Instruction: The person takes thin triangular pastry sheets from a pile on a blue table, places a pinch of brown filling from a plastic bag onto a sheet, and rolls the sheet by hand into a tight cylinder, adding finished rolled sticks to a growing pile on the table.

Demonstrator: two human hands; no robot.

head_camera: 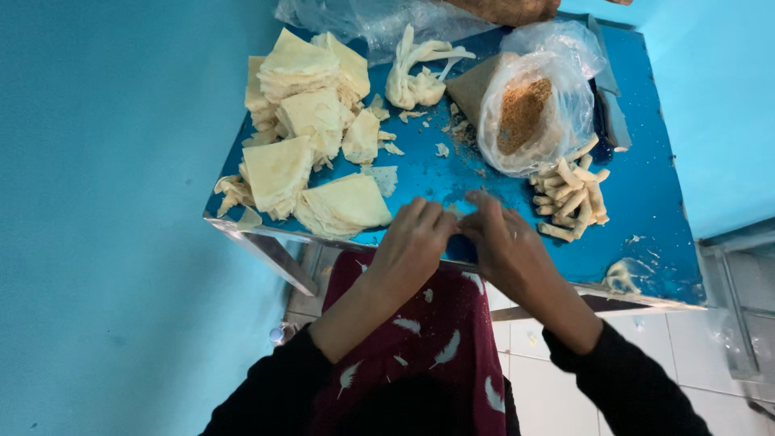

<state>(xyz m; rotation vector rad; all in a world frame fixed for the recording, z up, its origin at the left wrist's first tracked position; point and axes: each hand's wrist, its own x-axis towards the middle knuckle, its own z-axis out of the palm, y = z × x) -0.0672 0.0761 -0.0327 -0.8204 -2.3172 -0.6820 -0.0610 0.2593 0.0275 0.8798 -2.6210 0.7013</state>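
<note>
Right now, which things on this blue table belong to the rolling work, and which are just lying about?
In use:
left hand and right hand, fingers together at the near edge
stacks of pastry sheets
bag of brown filling
pile of finished rolls

Lying about:
torn pastry scraps
crumpled clear plastic
blue table

blue table (646, 202), cream pastry sheets (278, 169), brown filling (521, 113)

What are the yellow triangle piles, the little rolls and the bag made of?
Triangle piles: probably thin dough sheets, pale, matte, with floppy layered edges. Rolls: seemingly the same dough, rolled tight. Bag: thin clear plastic, shiny and crinkled, with brown crumbly filling inside.
</note>
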